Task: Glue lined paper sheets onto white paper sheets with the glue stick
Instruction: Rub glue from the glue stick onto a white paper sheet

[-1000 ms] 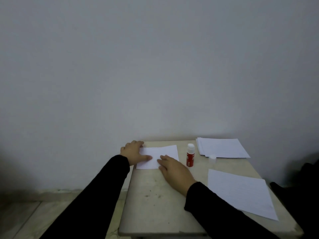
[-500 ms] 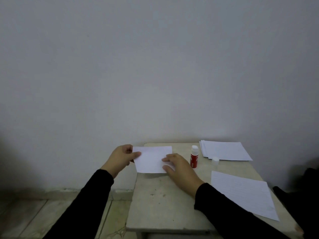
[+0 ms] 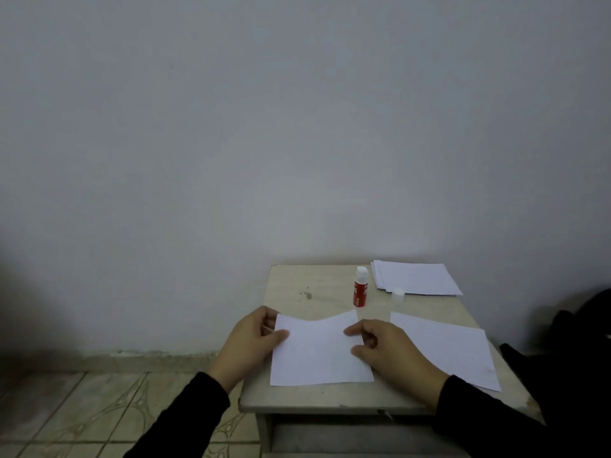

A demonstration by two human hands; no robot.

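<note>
Between the two hands, at the near left part of the worktop [image 3: 317, 282], a small white sheet [image 3: 319, 352] is being held, its long axis running left to right and its far edge sagging in the middle, so it is bowing slightly rather than lying flat. The left hand [image 3: 253, 342] is pinching the sheet's left edge, thumb on top and curled fingers [image 3: 269, 320] behind it. The right hand [image 3: 385, 350] is gripping the right edge with bent fingers. Whether its face is lined is too faint to tell.

Just right of the right hand, a larger lined sheet [image 3: 443, 348] is lying flat on the worktop, so that hand is the nearer one to it. Beyond the held sheet, the red glue stick [image 3: 360, 287] is standing upright and uncapped, its white cap [image 3: 397, 293] resting beside a stack of paper [image 3: 415, 279] at the far right corner.
</note>
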